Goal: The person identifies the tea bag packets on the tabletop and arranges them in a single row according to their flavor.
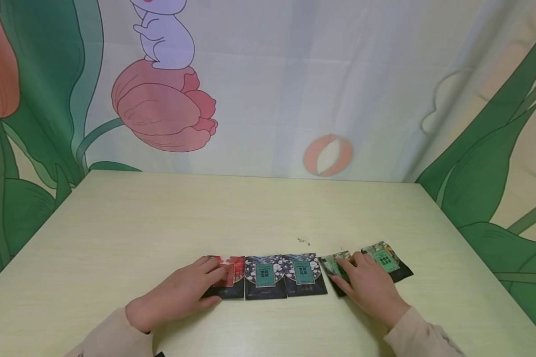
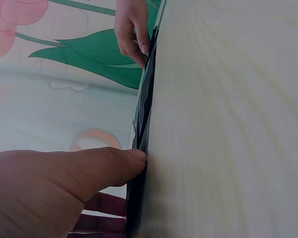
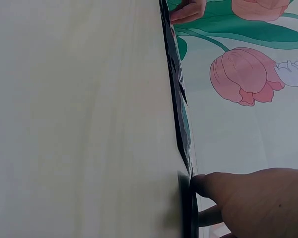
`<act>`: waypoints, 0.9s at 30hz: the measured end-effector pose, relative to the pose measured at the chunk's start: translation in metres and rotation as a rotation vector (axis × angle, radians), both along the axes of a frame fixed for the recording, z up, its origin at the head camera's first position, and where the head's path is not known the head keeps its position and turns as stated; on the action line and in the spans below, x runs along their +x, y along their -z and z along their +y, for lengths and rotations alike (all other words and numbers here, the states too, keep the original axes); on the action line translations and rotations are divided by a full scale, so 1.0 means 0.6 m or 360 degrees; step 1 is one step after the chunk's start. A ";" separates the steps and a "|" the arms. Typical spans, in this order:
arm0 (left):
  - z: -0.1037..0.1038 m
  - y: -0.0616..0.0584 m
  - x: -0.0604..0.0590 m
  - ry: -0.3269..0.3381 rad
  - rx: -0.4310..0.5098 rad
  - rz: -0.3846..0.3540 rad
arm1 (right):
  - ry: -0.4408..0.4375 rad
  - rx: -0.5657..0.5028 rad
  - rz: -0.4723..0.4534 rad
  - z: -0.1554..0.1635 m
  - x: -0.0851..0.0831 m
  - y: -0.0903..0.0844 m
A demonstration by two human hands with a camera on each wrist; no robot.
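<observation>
My left hand [image 1: 185, 285] rests on the red sachet [image 1: 235, 277] at the left end of a row, covering its left side. In the left wrist view the thumb [image 2: 131, 158] lies at the sachet's near edge. Two navy sachets with white blossoms and teal labels lie beside it: one in the middle [image 1: 265, 291] and one to its right [image 1: 304, 287]. My right hand [image 1: 369, 286] has thumb and fingertips on a tilted green sachet [image 1: 328, 265], hiding its right part. Another green sachet [image 1: 386, 260] lies askew just beyond that hand.
The sachets lie flat on a pale wooden table [image 1: 232, 213]. Small dark marks [image 1: 303, 241] show on the tabletop behind the row. A printed curtain [image 1: 259, 99] with flowers and leaves hangs along the table's back and sides.
</observation>
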State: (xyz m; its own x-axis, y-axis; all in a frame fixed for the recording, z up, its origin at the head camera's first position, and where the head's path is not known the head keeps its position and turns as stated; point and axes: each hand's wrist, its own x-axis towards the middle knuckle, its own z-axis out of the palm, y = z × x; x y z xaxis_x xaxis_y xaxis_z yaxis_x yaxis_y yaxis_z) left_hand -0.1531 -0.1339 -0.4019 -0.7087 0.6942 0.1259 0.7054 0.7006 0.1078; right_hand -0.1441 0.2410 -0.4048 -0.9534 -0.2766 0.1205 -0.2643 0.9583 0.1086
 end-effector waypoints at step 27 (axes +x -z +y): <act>0.000 0.003 -0.001 0.0010 0.0005 0.0015 | 0.0136 0.0049 -0.0072 -0.024 -0.003 -0.004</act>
